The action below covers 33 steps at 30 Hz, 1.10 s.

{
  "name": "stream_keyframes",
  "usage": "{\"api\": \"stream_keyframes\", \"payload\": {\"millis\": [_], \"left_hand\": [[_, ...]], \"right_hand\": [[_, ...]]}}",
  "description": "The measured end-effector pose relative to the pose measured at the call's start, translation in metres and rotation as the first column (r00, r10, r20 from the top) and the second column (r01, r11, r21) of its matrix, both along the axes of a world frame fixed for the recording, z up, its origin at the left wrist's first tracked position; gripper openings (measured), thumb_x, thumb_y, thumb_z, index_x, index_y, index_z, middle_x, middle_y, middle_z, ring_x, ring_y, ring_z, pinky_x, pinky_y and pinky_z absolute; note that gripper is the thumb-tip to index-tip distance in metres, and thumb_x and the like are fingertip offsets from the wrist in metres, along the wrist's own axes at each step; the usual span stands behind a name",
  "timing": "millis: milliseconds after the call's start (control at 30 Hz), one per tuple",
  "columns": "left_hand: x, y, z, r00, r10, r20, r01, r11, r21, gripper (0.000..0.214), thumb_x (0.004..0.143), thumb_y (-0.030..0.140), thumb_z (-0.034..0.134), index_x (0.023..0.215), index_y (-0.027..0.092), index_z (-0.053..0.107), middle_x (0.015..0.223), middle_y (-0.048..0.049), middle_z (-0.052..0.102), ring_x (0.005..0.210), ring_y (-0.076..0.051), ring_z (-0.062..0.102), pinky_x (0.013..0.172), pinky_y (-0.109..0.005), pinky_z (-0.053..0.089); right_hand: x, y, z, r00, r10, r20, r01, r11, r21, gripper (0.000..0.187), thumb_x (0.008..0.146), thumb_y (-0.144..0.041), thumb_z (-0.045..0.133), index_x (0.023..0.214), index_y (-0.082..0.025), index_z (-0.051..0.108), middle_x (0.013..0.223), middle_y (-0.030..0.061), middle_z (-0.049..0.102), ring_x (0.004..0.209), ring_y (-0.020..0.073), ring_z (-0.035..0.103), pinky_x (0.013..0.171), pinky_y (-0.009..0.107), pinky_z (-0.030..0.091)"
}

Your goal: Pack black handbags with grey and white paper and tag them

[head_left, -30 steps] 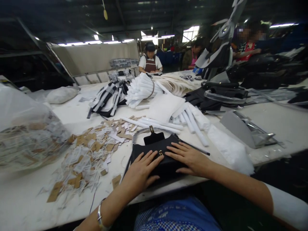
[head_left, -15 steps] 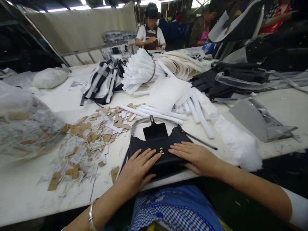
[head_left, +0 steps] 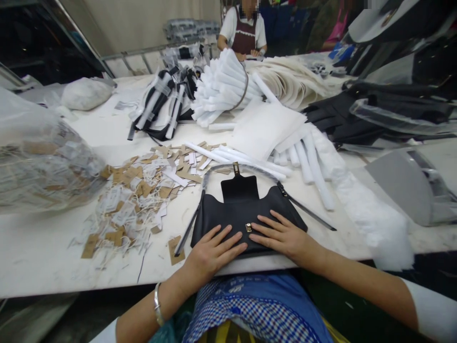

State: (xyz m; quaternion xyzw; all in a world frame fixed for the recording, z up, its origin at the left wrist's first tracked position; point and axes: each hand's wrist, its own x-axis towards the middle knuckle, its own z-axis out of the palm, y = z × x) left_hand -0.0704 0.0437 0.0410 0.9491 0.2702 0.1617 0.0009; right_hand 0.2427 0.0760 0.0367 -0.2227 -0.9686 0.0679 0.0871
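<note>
A black handbag (head_left: 232, 214) lies flat at the table's near edge, its tab flap (head_left: 240, 188) folded up and away from me. A gold clasp (head_left: 249, 227) sits at the middle of its front. My left hand (head_left: 214, 250) rests on the bag's lower left part, fingers stretched out toward the clasp. On the right side, my right hand (head_left: 285, 236) lies flat with fingers spread, their tips close to the clasp. The strap (head_left: 217, 169), wrapped in clear plastic, arcs behind the bag. Neither hand grips anything.
Loose paper hang tags (head_left: 128, 195) are heaped left of the bag, beside a clear plastic sack of tags (head_left: 46, 162). Beyond lie white foam rods (head_left: 224, 88), white sheets (head_left: 267, 126) and black bag pieces (head_left: 378, 116). A person in a brown apron (head_left: 244, 35) stands across the table.
The view has tilted downward and shifted, so the scene sits differently in it. My right hand has spread its fingers a little more. Both hands stay on the handbag.
</note>
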Motion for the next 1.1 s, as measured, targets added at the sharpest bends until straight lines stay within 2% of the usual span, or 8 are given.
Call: {"api": "stream_keyframes", "payload": {"millis": [100,267,367,500,733,933,1033,1100], "left_hand": [[-0.001,-0.009,-0.002,1.000,-0.008,0.004,0.008,1.000,0.002,0.042,0.103,0.017,0.037,0.145,0.024,0.045,0.147,-0.0008,0.051,0.142,-0.026,0.038,0.112,-0.048,0.043],[-0.004,-0.017,0.008,0.998,-0.062,-0.013,0.062,0.998,-0.030,0.045,0.102,0.019,0.042,0.147,0.023,0.042,0.151,-0.0017,0.046,0.144,-0.027,0.034,0.113,-0.049,0.041],[-0.003,-0.008,0.004,0.998,-0.049,-0.032,0.046,0.996,-0.076,0.049,0.101,0.016,0.041,0.149,0.026,0.037,0.152,-0.0012,0.044,0.146,-0.026,0.030,0.115,-0.051,0.037],[0.003,0.006,-0.003,0.992,0.024,-0.127,-0.048,0.981,-0.189,0.066,0.093,0.005,0.044,0.151,0.034,0.032,0.157,0.0005,0.037,0.148,-0.027,0.026,0.116,-0.057,0.031],[0.016,0.009,0.015,0.980,0.030,-0.194,-0.069,0.978,-0.198,0.061,0.093,0.037,0.061,0.149,0.033,0.037,0.157,-0.0050,0.037,0.146,-0.032,0.029,0.116,-0.059,0.026],[0.021,0.009,0.008,0.980,-0.039,-0.194,0.007,0.987,-0.161,0.059,0.096,0.036,0.057,0.150,0.035,0.033,0.161,-0.0050,0.028,0.147,-0.030,0.026,0.118,-0.055,0.023],[0.020,0.006,-0.004,0.989,-0.003,-0.145,-0.015,0.992,-0.125,0.053,0.100,0.032,0.048,0.150,0.037,0.033,0.162,-0.0007,0.027,0.148,-0.028,0.025,0.118,-0.054,0.024],[0.019,0.004,-0.009,0.992,0.007,-0.122,-0.021,0.993,-0.115,0.051,0.101,0.031,0.047,0.149,0.038,0.034,0.161,0.0000,0.028,0.147,-0.028,0.027,0.118,-0.054,0.025]], "right_hand": [[0.003,-0.015,-0.004,0.996,-0.004,-0.088,0.005,1.000,0.005,0.051,0.102,-0.016,0.036,0.153,-0.022,0.033,0.152,0.0073,0.044,0.149,0.0265,0.023,0.118,0.058,0.028],[0.011,-0.035,0.016,0.993,-0.031,-0.115,0.024,0.998,-0.064,0.052,0.100,-0.014,0.039,0.152,-0.021,0.035,0.150,0.0077,0.047,0.149,0.0241,0.023,0.119,0.051,0.029],[0.012,-0.029,0.018,0.998,-0.031,-0.048,0.025,0.993,-0.116,0.058,0.098,-0.012,0.040,0.154,-0.023,0.030,0.154,0.0066,0.041,0.148,0.0225,0.025,0.121,0.051,0.024],[0.006,-0.011,0.005,0.988,-0.148,0.041,0.152,0.982,-0.116,0.068,0.093,-0.033,0.057,0.155,-0.026,0.028,0.161,0.0085,0.028,0.148,0.0294,0.025,0.118,0.058,0.024],[0.000,-0.008,-0.005,0.987,-0.144,0.072,0.144,0.990,0.004,0.077,0.088,-0.043,0.067,0.154,-0.028,0.030,0.160,0.0075,0.029,0.147,0.0314,0.026,0.116,0.058,0.027],[0.007,-0.009,-0.007,0.995,-0.100,-0.004,0.100,0.995,0.016,0.060,0.094,-0.038,0.060,0.149,-0.027,0.040,0.153,0.0070,0.043,0.146,0.0279,0.031,0.118,0.054,0.025],[0.007,-0.008,0.001,0.993,-0.102,-0.063,0.098,0.993,-0.072,0.047,0.097,-0.036,0.056,0.143,-0.027,0.050,0.147,0.0059,0.051,0.142,0.0256,0.039,0.117,0.052,0.027],[0.001,-0.006,0.011,0.975,-0.182,-0.129,0.158,0.972,-0.177,0.034,0.099,-0.035,0.052,0.130,-0.026,0.062,0.135,0.0047,0.063,0.132,0.0224,0.052,0.114,0.047,0.035]]}}
